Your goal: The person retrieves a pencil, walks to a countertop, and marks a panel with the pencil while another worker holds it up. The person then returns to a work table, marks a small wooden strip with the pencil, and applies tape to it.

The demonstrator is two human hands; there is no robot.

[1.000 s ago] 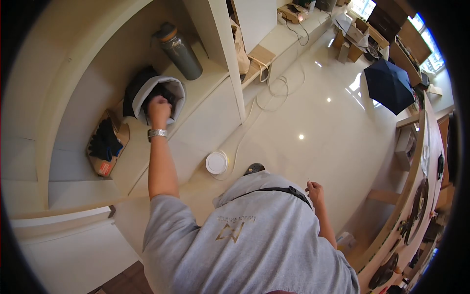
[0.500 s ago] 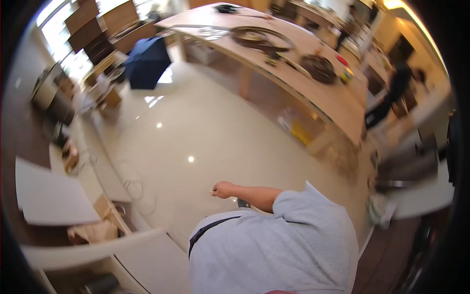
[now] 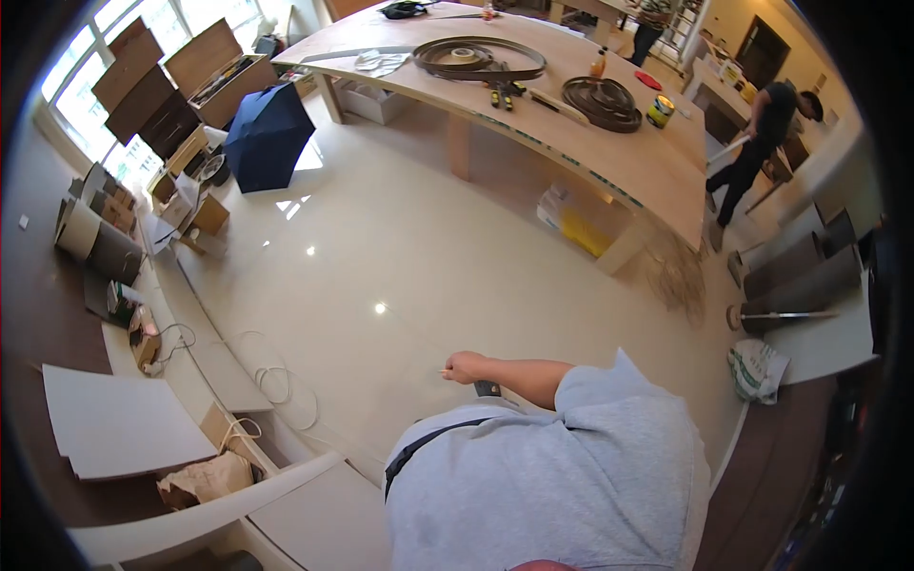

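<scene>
My right hand (image 3: 464,367) hangs in front of my body, its fingers closed round a small, thin, pale stick (image 3: 445,372) whose tip pokes out to the left. The stick is too small for me to tell its kind. My bare forearm comes out of a grey short sleeve (image 3: 609,385). A dark shoe (image 3: 487,389) shows just below the wrist. The glossy pale floor (image 3: 381,257) lies beneath the hand. My left hand is not in view.
Ahead stands a large wooden worktable (image 3: 533,162) with coiled edging strips (image 3: 602,103), a can (image 3: 660,111) and pliers. A dark blue umbrella (image 3: 268,138) sits open on the floor. A cable (image 3: 276,383) lies at left. A person (image 3: 766,143) works at right, another further back.
My view has turned, so the table and umbrella sit further left and the picture is sharper. My right hand stays closed and shows slightly further right.
</scene>
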